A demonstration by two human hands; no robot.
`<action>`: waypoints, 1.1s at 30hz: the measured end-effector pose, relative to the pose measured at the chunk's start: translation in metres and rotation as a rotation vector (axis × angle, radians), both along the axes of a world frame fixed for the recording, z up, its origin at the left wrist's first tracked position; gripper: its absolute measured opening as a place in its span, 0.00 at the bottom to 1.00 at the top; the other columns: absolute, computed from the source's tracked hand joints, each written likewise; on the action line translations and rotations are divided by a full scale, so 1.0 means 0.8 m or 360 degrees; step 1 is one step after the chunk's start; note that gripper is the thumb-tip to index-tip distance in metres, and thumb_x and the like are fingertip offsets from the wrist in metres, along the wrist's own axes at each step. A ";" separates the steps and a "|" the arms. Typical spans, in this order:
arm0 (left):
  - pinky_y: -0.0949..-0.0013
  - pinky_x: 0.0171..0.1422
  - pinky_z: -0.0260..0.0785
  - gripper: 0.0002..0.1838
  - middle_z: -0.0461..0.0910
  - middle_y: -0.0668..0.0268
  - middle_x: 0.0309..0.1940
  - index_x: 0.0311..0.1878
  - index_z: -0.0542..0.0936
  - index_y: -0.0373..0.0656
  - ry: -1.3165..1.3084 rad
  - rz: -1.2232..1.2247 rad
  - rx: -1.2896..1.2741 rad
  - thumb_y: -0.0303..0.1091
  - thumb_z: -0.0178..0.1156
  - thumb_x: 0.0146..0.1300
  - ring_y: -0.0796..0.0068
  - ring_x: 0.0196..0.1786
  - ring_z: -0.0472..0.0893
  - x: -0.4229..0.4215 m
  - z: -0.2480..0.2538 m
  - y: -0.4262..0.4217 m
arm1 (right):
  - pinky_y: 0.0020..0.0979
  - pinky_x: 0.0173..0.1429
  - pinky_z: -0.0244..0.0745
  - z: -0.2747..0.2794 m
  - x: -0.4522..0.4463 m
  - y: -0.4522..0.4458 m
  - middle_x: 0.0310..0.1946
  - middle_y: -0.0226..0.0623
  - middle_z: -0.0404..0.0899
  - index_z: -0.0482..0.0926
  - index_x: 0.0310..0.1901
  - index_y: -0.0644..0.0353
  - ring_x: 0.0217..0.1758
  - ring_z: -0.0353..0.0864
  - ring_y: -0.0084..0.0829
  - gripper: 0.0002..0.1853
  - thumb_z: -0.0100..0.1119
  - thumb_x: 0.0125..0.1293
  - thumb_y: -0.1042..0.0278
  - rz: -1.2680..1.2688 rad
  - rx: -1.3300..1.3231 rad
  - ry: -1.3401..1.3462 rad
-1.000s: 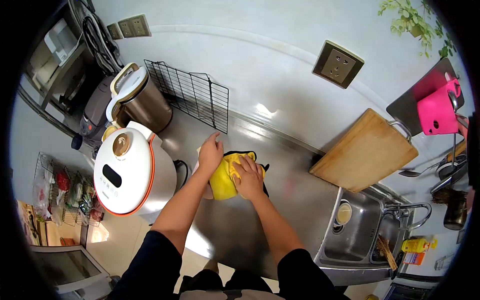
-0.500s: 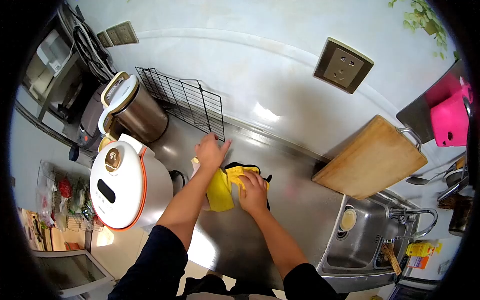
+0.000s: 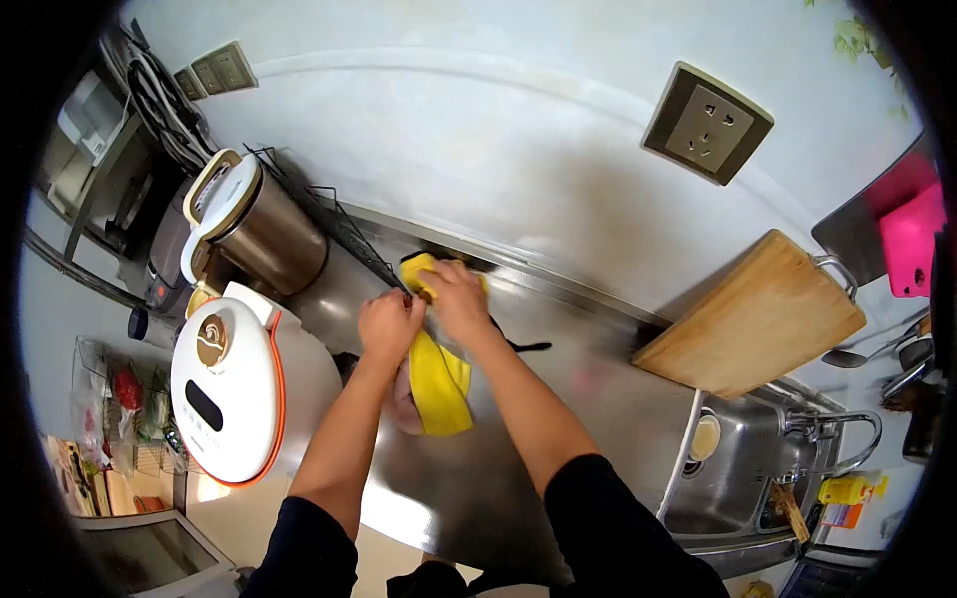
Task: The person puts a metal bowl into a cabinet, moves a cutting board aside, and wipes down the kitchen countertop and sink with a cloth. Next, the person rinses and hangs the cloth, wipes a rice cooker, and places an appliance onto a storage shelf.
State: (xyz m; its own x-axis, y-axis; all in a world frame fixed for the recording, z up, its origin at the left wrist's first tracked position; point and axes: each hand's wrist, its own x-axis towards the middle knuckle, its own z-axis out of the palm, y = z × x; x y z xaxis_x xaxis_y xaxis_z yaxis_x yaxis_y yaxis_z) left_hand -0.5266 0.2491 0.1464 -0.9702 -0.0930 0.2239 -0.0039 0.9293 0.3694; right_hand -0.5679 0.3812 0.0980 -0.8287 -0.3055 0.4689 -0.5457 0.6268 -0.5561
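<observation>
My left hand (image 3: 391, 327) is closed around the near end of a black wire rack (image 3: 349, 234), which leans towards the wall. My right hand (image 3: 454, 299) presses a yellow cloth (image 3: 415, 271) onto the steel counter (image 3: 558, 419) by the wall; black material shows beside and beneath that hand, with a dark strip reaching right. Below both hands lies a second yellow cloth (image 3: 441, 389), with a pinkish part at its left edge. My left forearm partly covers the pinkish part.
A white rice cooker (image 3: 234, 399) stands left, with a brown and white pot-shaped appliance (image 3: 269, 229) behind it. On the right a wooden cutting board (image 3: 753, 319) leans on the wall, above the sink (image 3: 718, 498) and its faucet (image 3: 857, 458). A socket (image 3: 708, 125) is on the wall.
My left hand has moved down-left and closed on the rack, which has swung to a different angle. My right hand has slid the yellow cloth up and left, towards the wall.
</observation>
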 end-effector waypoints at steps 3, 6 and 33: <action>0.57 0.43 0.70 0.17 0.81 0.54 0.24 0.24 0.80 0.40 -0.0092 0.0045 -0.0096 0.45 0.56 0.56 0.53 0.30 0.81 -0.005 0.005 0.006 | 0.38 0.60 0.62 -0.006 -0.015 -0.019 0.55 0.36 0.76 0.83 0.45 0.53 0.61 0.71 0.35 0.17 0.57 0.52 0.70 0.0114 0.0190 0.0123; 0.56 0.44 0.70 0.17 0.81 0.52 0.24 0.25 0.81 0.39 -0.0126 0.0070 -0.0099 0.45 0.56 0.56 0.52 0.30 0.81 -0.009 0.004 0.012 | 0.37 0.59 0.61 -0.010 -0.012 0.005 0.55 0.32 0.76 0.84 0.43 0.51 0.63 0.70 0.30 0.15 0.54 0.54 0.67 -0.0062 0.0425 -0.0033; 0.49 0.69 0.48 0.16 0.72 0.56 0.56 0.50 0.78 0.42 0.0074 -0.0572 0.0049 0.36 0.60 0.60 0.51 0.64 0.65 0.223 0.011 0.047 | 0.46 0.64 0.63 -0.079 0.272 0.310 0.52 0.48 0.76 0.78 0.47 0.62 0.60 0.70 0.47 0.15 0.50 0.58 0.70 -0.1215 0.0357 0.0042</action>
